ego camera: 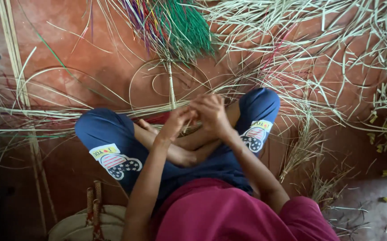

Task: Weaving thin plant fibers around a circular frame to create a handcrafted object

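Now a pale thin reed strip (172, 91), running straight away from the body, is pinched by both closed hands: left hand (175, 121), right hand (210, 111).

red floor (91, 58) strewn with pale straw strips (318, 49) and a green bundle (189, 27)

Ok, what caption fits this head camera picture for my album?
Cross-legged on a red floor, two hands work pale straw strips together.

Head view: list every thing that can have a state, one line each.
Left hand: fingers pinched on pale strips.
Right hand: fingers curled over the same strips.
Pale strips: held upright between both hands.
Green strand bundle: lying fanned on floor.
Loose straw: scattered.
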